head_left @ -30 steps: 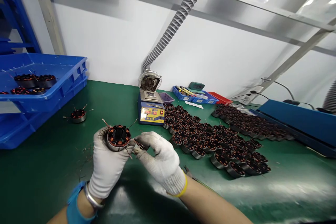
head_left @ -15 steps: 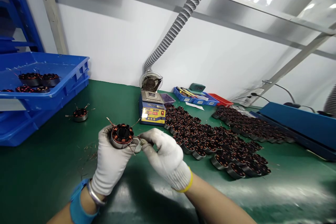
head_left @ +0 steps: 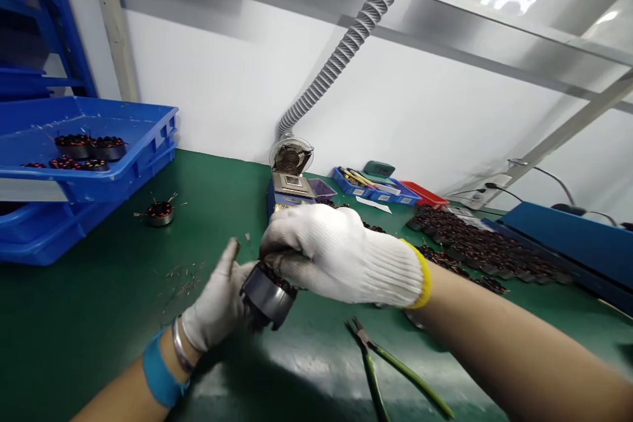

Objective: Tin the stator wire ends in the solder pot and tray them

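Both my hands wear white knit gloves and meet over the green table. My left hand (head_left: 217, 303) cradles a round motor stator (head_left: 267, 295) from below, its grey metal side facing me and its thumb raised. My right hand (head_left: 336, 254) lies across the top of the stator, fingers curled onto its copper windings. The stator is tilted and its top is mostly hidden by my right hand.
Green-handled cutters (head_left: 376, 369) lie on the green mat (head_left: 89, 316) below my right wrist. Several stators (head_left: 475, 244) cover the table at right. A blue solder pot (head_left: 291, 184) stands behind my hands under a grey hose. Blue trays (head_left: 89, 165) at left; one stator (head_left: 161, 212) beside them.
My right hand has moved up and over the stator from its right side. The stator has tipped so its metal side faces me. The cutters have come into view.
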Motion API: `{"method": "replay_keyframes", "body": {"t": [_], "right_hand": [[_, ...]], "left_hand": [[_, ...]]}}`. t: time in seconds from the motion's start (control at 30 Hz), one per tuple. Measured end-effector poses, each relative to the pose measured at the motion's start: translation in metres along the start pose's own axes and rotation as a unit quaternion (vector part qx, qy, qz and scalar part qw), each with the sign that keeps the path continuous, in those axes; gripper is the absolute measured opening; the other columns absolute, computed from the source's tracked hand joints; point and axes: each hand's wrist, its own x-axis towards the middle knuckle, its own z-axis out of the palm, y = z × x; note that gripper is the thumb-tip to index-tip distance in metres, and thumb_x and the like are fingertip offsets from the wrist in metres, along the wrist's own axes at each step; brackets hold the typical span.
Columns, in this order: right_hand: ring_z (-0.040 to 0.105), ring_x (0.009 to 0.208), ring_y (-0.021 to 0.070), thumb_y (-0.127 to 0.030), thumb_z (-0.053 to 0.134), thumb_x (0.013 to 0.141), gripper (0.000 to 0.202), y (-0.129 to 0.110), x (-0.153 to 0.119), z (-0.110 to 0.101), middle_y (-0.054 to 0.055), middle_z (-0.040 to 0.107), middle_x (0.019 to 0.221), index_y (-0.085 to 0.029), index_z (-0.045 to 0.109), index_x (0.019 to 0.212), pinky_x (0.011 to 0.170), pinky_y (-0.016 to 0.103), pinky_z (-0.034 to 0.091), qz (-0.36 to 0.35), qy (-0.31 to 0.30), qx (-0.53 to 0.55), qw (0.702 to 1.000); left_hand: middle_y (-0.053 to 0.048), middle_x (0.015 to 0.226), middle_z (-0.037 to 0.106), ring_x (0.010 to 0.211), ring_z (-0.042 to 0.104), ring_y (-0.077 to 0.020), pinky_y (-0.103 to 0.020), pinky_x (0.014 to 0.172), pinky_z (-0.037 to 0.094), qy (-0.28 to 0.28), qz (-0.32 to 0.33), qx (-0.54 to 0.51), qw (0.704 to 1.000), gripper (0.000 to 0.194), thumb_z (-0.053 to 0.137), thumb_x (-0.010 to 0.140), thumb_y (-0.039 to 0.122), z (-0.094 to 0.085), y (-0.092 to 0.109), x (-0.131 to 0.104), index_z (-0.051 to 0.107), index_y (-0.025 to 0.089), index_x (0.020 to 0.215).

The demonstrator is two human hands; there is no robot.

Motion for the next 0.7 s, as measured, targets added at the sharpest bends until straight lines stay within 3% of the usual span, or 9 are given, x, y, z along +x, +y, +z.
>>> {"method": "replay_keyframes", "body": {"t": [0.1,0.2,0.3,0.37,0.4,0.43,0.53,0.6,0.7], "right_hand": [[0.056,0.069,0.0134,-0.022,0.056,0.084,0.011,-0.005,0.002,-0.001,0.000,0.065,0.087,-0.021,0.066,0.088,0.052,0.023,0.029,0.000,-0.035,-0.055,0.998],[0.057,0.069,0.0142,-0.020,0.056,0.082,0.010,-0.005,0.001,-0.003,0.000,0.064,0.084,-0.022,0.065,0.085,0.053,0.023,0.029,0.041,-0.057,-0.092,0.993],[0.057,0.069,0.0149,-0.020,0.055,0.081,0.010,-0.004,0.004,-0.005,0.000,0.064,0.082,-0.022,0.064,0.084,0.054,0.022,0.029,0.062,-0.060,-0.122,0.989],[0.056,0.068,0.0142,-0.020,0.054,0.081,0.010,-0.005,0.007,-0.005,0.000,0.064,0.083,-0.022,0.064,0.083,0.054,0.022,0.028,0.047,-0.059,-0.120,0.990],[0.055,0.068,0.0137,-0.019,0.053,0.082,0.011,-0.006,0.009,-0.004,0.000,0.064,0.083,-0.022,0.063,0.083,0.054,0.022,0.028,0.035,-0.058,-0.115,0.991],[0.055,0.068,0.0132,-0.018,0.053,0.081,0.011,-0.006,0.010,-0.004,0.000,0.064,0.083,-0.022,0.063,0.083,0.054,0.021,0.028,0.023,-0.057,-0.110,0.992],[0.053,0.065,0.0127,-0.019,0.054,0.079,0.011,-0.003,0.009,-0.003,0.000,0.064,0.082,-0.022,0.064,0.082,0.051,0.022,0.025,0.008,-0.059,-0.108,0.992],[0.053,0.064,0.0128,-0.019,0.055,0.078,0.012,0.001,0.006,-0.002,0.000,0.064,0.080,-0.022,0.065,0.082,0.049,0.022,0.023,0.020,-0.059,-0.115,0.991],[0.056,0.068,0.0144,-0.016,0.056,0.076,0.015,0.007,0.002,-0.003,0.000,0.065,0.081,-0.022,0.067,0.083,0.051,0.023,0.025,0.041,-0.032,-0.130,0.990]], "left_hand": [[-0.011,0.059,0.066,0.043,0.059,-0.0198,-0.026,0.037,0.039,-0.053,-0.009,0.045,0.998,0.055,0.045,0.087,0.062,0.006,-0.010,-0.003,0.067,0.011,0.086],[-0.014,0.089,0.073,0.071,0.069,-0.0245,-0.036,0.060,0.054,-0.041,0.058,-0.055,0.996,0.049,0.044,0.089,0.055,0.004,0.001,-0.009,0.068,0.012,0.095],[-0.011,0.095,0.072,0.096,0.067,-0.0255,-0.039,0.083,0.053,0.045,0.131,-0.205,0.969,0.054,0.036,0.091,0.056,-0.004,0.018,-0.007,0.066,0.015,0.074],[-0.009,0.076,0.071,0.084,0.068,-0.0217,-0.034,0.080,0.053,0.116,0.136,-0.205,0.962,0.056,0.035,0.093,0.053,-0.009,0.019,0.000,0.058,0.015,0.058],[-0.008,0.068,0.069,0.076,0.068,-0.0204,-0.033,0.076,0.053,0.122,0.105,-0.177,0.971,0.056,0.035,0.093,0.052,-0.010,0.016,0.004,0.057,0.015,0.057],[-0.008,0.064,0.067,0.068,0.067,-0.0199,-0.032,0.072,0.053,0.102,0.060,-0.139,0.983,0.057,0.034,0.093,0.055,-0.011,0.011,0.008,0.058,0.015,0.060],[-0.010,0.065,0.067,0.054,0.062,-0.0210,-0.031,0.053,0.049,-0.029,-0.060,-0.012,0.998,0.057,0.038,0.089,0.062,-0.007,-0.007,0.011,0.064,0.012,0.080],[-0.011,0.072,0.069,0.053,0.062,-0.0212,-0.030,0.048,0.046,-0.068,-0.057,0.027,0.996,0.047,0.047,0.089,0.055,-0.003,-0.011,0.007,0.065,0.012,0.090],[-0.012,0.090,0.071,0.076,0.068,-0.0248,-0.036,0.065,0.054,-0.032,0.041,-0.070,0.996,0.037,0.051,0.088,0.048,-0.002,-0.003,0.002,0.065,0.014,0.093]]}}
